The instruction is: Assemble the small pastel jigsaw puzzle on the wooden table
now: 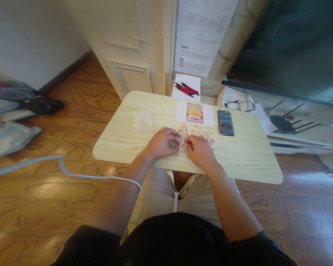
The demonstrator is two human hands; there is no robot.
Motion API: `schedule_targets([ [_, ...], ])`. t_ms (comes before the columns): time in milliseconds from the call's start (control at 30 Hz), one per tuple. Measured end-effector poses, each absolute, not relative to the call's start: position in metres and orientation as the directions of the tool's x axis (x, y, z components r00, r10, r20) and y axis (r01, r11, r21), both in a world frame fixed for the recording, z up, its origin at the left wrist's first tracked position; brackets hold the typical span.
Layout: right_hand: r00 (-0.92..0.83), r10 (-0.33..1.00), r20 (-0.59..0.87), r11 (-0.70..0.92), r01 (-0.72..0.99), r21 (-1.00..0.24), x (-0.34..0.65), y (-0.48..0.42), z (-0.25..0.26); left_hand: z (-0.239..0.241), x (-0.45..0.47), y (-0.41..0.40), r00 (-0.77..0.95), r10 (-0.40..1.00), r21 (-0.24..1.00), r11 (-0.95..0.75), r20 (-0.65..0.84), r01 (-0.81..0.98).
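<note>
Both my hands rest on a small pale wooden table (238, 155). My left hand (163, 142) is curled, its fingers closed round something small and greyish that I cannot make out. My right hand (199, 148) is closed in a pinch, its fingertips meeting the left hand's over a tiny piece. Just beyond the fingers lies a scatter of several small orange and pink puzzle-like pieces (195, 131). Behind them lies a picture card (194, 112) with a yellow figure on it.
A clear plastic bag (143, 121) lies left of the hands, and a blurred dark rectangle (225, 122) lies to the right. Red and black pens (186, 89) sit on paper behind the table. A white cable (72, 173) crosses the wooden floor. A TV (294, 48) stands to the right.
</note>
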State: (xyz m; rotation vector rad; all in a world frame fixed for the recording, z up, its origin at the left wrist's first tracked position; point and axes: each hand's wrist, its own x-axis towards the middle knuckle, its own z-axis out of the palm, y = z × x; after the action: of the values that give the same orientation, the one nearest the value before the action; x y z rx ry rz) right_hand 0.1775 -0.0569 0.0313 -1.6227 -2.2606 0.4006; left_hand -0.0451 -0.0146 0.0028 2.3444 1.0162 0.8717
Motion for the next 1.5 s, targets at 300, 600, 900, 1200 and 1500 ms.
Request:
schedule_targets([
  [300, -0.298, 0.946, 0.131, 0.325, 0.864, -0.384, 0.187, -0.061, 0.033, 0.007, -0.044, -0.016, 0.515, 0.771, 0.606, -0.624, 0.374, 0.493],
  [600, -0.271, 0.940, 0.206, 0.334, 0.854, -0.399, 0.214, -0.090, 0.028, 0.003, -0.043, -0.016, 0.509, 0.772, 0.586, -0.627, 0.380, 0.514],
  [900, -0.192, 0.938, 0.290, 0.315, 0.823, -0.473, 0.234, -0.118, 0.018, 0.007, -0.044, -0.015, 0.473, 0.783, 0.628, -0.613, 0.404, 0.480],
  [1200, 0.059, 0.914, 0.402, 0.271, 0.649, -0.711, 0.271, -0.110, 0.006, 0.012, -0.046, -0.015, 0.472, 0.810, 0.711, -0.556, 0.348, 0.430],
  [1500, 0.004, 0.902, 0.432, 0.343, 0.600, -0.723, 0.270, -0.106, -0.001, 0.005, -0.045, -0.012, 0.509, 0.780, 0.590, -0.615, 0.363, 0.522],
])
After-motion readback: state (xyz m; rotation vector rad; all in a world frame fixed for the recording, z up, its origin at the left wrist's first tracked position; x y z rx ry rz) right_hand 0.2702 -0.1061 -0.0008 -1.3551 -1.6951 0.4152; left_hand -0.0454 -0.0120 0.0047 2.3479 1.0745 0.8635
